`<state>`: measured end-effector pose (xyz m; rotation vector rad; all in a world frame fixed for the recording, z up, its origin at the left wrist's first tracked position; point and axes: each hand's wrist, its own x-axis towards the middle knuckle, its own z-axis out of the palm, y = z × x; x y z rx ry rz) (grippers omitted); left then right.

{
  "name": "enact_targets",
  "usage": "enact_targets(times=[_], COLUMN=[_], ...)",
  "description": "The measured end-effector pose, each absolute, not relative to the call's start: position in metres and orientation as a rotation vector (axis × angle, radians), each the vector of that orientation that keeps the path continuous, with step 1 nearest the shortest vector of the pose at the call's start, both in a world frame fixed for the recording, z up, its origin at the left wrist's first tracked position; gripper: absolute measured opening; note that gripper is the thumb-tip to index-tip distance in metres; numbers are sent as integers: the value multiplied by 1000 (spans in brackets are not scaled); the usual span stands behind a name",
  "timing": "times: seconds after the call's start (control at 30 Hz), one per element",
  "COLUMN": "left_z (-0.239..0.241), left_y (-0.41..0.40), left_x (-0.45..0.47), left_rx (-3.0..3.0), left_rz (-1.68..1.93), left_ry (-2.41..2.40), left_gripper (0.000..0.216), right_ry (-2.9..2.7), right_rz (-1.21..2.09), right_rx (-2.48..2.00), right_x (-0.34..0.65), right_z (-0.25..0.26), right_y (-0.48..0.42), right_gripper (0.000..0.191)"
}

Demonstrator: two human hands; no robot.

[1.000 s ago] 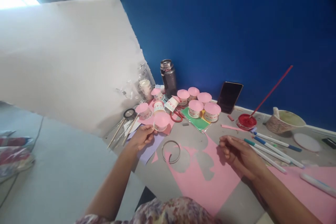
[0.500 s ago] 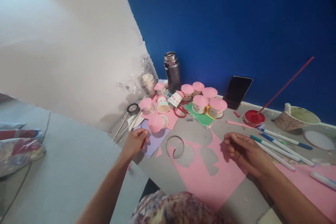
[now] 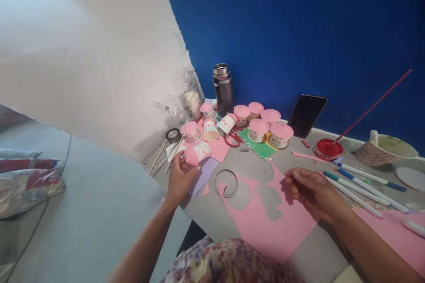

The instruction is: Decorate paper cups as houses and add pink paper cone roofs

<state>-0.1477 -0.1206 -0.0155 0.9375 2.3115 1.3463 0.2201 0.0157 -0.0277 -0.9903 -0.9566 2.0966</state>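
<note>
A small paper cup with printed red and green marks and a pink paper cone top [image 3: 191, 157] lies tilted on its side at the left. My left hand [image 3: 181, 177] has its fingers and thumb closed around the pink end. My right hand [image 3: 307, 188] hovers over the right edge of a cut-out pink sheet [image 3: 275, 234], fingers loosely curled together, with nothing visible in them. Between the hands lies a ring-shaped roll of tape [image 3: 226, 183]. Behind it, several cups with pink paper discs, such as one cup [image 3: 280, 135], stand grouped; two other cups lie tipped.
Red-handled scissors [image 3: 233, 139] lie by the cups. A steel flask [image 3: 223, 88] and a phone [image 3: 307, 115] stand at the back. To the right are a red paint pot [image 3: 327, 149] with a long stick, several markers [image 3: 361, 185] and a bowl [image 3: 381, 149].
My left hand has moved forward and taken hold of the pink-topped cup, which has turned so its printed side shows. My right hand stays nearly still. The view has shifted slightly.
</note>
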Motion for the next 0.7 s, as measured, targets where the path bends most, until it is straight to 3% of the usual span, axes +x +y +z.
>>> enact_targets(times=[0.2,0.43,0.7], left_z=[-17,-17,-19], left_y=[-105,-91,-90], left_x=[-154,-138,-137], left_rx=[1005,997,1003], left_rz=[1488,1566,1532], left_ry=[2309,2247,2325], left_gripper=[86,111,106], right_ry=[-991,-1016,-1023], right_rz=[2091,2097,2106], right_rx=[-1023,-1031,-1025], right_x=[221,223,223], right_z=[-34,-33,-35], right_y=[17,16,16], right_gripper=[40,43,42])
